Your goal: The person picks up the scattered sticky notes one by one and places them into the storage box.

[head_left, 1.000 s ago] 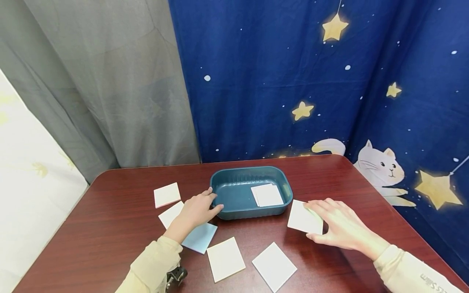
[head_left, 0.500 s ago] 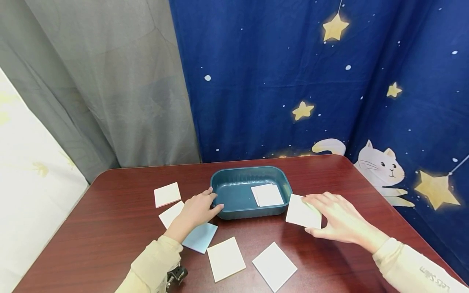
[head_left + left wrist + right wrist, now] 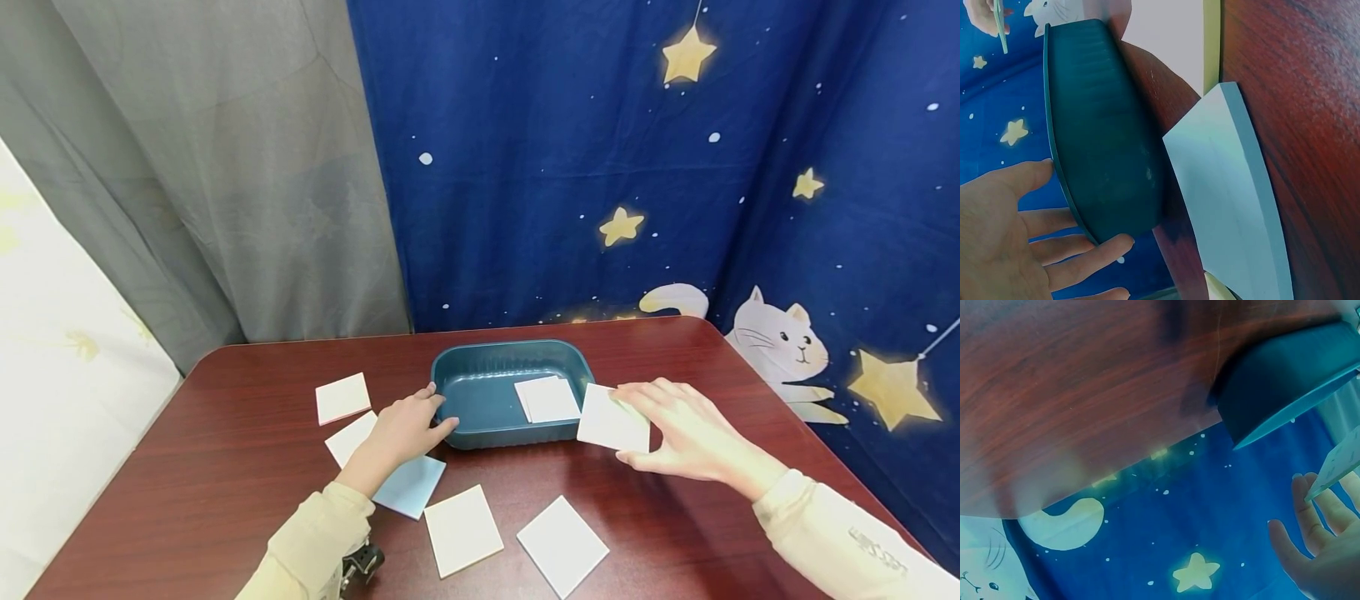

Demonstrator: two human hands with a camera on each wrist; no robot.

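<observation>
In the head view my right hand (image 3: 686,433) grips a white square pad (image 3: 609,421) by its edges. It holds the pad raised, where it overlaps the right end of the teal container (image 3: 491,437). The right wrist view shows small marks on the pad's underside (image 3: 1339,459). At the other end, my left hand (image 3: 407,429) rests on the container's rim, its thumb near the front corner. Inside the container, white square pads (image 3: 551,400) lie overlapping on the right. A light blue pad (image 3: 415,486) lies beneath my left wrist, partly hidden.
More square pads are spread on the dark red table (image 3: 225,467): one with a pink edge (image 3: 342,398), a white one (image 3: 350,437) partly behind my left wrist, a cream one (image 3: 463,531) and a white one (image 3: 562,546) in front. A blue curtain (image 3: 525,167) hangs behind.
My right hand has moved up and left with the white square pad, toward the container's right end. The left hand and the container have stayed in place.
</observation>
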